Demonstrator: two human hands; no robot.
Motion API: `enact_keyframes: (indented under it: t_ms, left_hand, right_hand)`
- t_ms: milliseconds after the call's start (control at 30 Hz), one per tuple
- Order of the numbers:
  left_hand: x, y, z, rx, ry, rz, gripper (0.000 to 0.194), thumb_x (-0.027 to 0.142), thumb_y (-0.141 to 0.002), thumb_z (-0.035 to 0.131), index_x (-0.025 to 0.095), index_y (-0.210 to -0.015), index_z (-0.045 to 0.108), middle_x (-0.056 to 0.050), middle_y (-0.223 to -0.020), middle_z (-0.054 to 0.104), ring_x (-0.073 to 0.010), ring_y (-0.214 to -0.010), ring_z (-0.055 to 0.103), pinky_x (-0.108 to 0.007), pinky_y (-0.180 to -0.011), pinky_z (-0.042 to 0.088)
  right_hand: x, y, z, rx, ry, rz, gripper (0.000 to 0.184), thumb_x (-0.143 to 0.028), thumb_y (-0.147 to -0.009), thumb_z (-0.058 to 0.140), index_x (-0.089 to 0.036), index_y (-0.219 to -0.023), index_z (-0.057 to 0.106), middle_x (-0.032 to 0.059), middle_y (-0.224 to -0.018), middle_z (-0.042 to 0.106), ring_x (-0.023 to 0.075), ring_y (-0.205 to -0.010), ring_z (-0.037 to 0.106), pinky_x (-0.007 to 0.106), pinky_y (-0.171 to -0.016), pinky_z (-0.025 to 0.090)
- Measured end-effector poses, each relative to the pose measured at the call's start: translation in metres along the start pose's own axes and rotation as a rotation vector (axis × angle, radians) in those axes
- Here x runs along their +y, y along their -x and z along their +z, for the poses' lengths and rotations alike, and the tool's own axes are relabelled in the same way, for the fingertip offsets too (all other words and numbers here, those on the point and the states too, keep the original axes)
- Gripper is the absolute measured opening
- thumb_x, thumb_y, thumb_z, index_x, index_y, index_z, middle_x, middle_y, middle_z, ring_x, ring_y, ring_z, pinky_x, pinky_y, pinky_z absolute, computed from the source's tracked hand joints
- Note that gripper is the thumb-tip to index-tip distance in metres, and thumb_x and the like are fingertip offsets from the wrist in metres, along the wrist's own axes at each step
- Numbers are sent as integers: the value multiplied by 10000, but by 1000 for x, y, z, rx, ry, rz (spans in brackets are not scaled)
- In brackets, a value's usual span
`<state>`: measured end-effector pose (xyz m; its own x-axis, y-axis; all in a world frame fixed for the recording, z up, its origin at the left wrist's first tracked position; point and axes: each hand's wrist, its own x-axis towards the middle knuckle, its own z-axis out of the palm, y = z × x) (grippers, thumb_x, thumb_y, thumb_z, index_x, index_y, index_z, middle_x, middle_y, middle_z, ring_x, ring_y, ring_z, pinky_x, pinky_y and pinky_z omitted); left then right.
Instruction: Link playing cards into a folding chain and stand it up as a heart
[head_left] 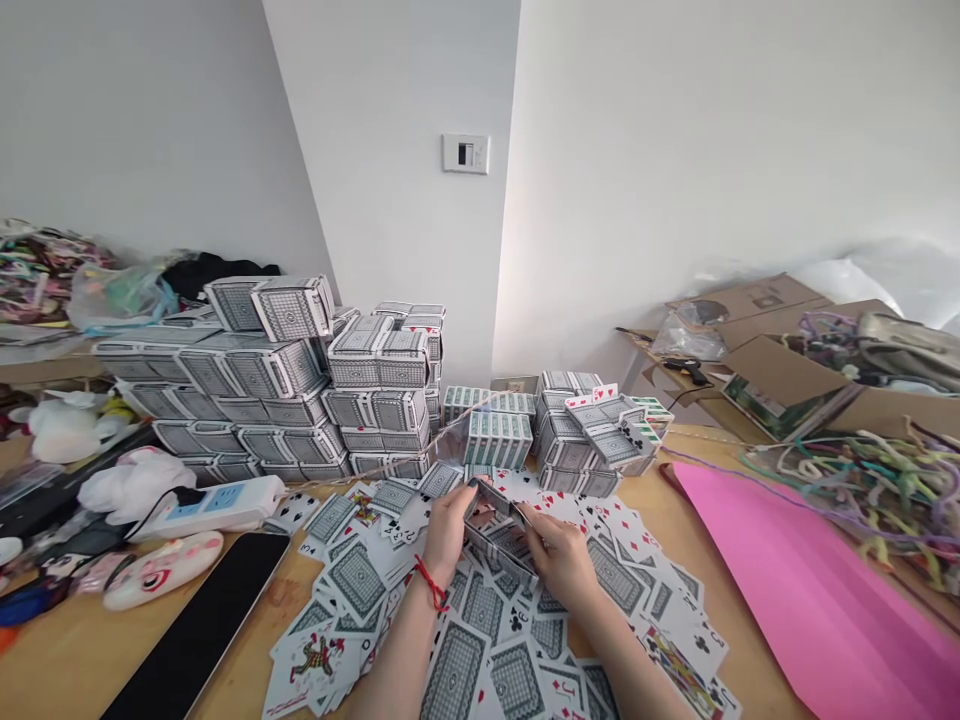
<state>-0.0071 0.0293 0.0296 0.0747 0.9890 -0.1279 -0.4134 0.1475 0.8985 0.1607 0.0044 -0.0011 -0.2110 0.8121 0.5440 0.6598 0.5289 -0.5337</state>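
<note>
Between my two hands is a hollow, open box shape made of folded playing cards point(501, 556), its grey patterned backs facing outward. My left hand point(448, 525) grips its left side, thumb at the far corner. At the opposite side my right hand point(562, 560) pinches the wall, with some fingertips hidden behind it. Loose playing cards point(457, 660), some face up and some face down, spread over the table beneath both hands. A joker card point(315, 655) lies at the near left of this spread.
Stacked blocks of folded cards point(277, 370) rise at the back left; more card blocks point(570, 440) stand at the back right. A dark tablet point(202, 620) and a power strip point(217, 505) lie left. Pink paper point(810, 570) and tangled cords point(892, 480) are on the right.
</note>
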Motion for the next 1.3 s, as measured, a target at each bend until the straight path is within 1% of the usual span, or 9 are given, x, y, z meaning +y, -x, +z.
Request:
enact_keyframes:
  t_ms: [133, 267, 400, 567, 700, 800, 967, 1100, 1300]
  left_hand:
    - [1, -1, 1, 34, 5, -18, 330, 349, -672, 612, 143, -918, 687, -84, -935, 684, -258, -893, 611, -343, -718, 514]
    - [1, -1, 1, 71, 6, -29, 339, 354, -661, 628, 144, -921, 686, -88, -934, 684, -263, -880, 617, -352, -712, 521]
    - [1, 1, 3, 109, 19, -8, 326, 351, -657, 645, 167, -922, 689, -80, -1001, 665, -258, -882, 618, -356, -711, 531]
    - [1, 1, 4, 80, 36, 2, 325, 334, -641, 665, 176, -922, 695, -76, -1026, 654, -266, -878, 615, -371, -693, 544]
    - [-1, 0, 3, 99, 39, 21, 330, 337, -636, 667, 156, -910, 697, -84, -996, 660, -270, -868, 615, -379, -688, 545]
    - [0, 0, 3, 111, 28, 24, 336, 349, -643, 662, 159, -918, 696, -81, -972, 665, -270, -876, 613, -378, -705, 541]
    - [2, 2, 4, 141, 9, 44, 332, 366, -636, 663, 162, -895, 701, -84, -982, 667, -279, -917, 600, -387, -731, 532]
    - [0, -1, 2, 143, 11, 70, 329, 361, -642, 661, 161, -900, 696, -93, -1028, 656, -284, -959, 589, -396, -751, 522]
    - [-1, -5, -4, 177, -26, 111, 318, 343, -646, 653, 162, -904, 697, -97, -1022, 664, -293, -996, 578, -399, -808, 495]
  right_hand:
    - [-5, 0, 0, -23, -9, -10, 316, -202, -855, 356, -156, -1056, 596, 18, -586, 590, 128, -515, 571, 191, -478, 438]
    - [-6, -1, 1, -15, -43, -12, 325, -186, -842, 361, -178, -1068, 595, 14, -598, 604, 129, -519, 577, 193, -475, 445]
    - [2, -1, 2, 50, -97, 71, 339, -157, -819, 358, -200, -1023, 624, 34, -675, 653, 148, -584, 612, 225, -534, 489]
    - [9, 0, -1, 70, -144, 127, 358, -145, -796, 359, -207, -1027, 625, 42, -755, 674, 152, -620, 629, 238, -550, 510]
    - [6, 0, -3, 58, -109, 111, 362, -137, -799, 355, -205, -1033, 622, 40, -729, 669, 153, -614, 625, 240, -555, 505]
    - [2, 0, -3, 49, -68, 74, 360, -143, -808, 349, -200, -1043, 616, 37, -679, 656, 154, -582, 618, 230, -521, 491]
    - [0, 0, -3, 43, -53, 31, 352, -158, -828, 341, -195, -1063, 601, 48, -724, 673, 154, -597, 630, 227, -527, 502]
    - [-1, -1, -3, 45, -70, 26, 347, -160, -832, 344, -201, -1060, 602, 48, -739, 682, 159, -623, 641, 229, -544, 509]
    - [-1, -1, -1, 68, -109, 51, 329, -153, -814, 369, -191, -1013, 628, 48, -735, 683, 161, -628, 640, 230, -550, 508]
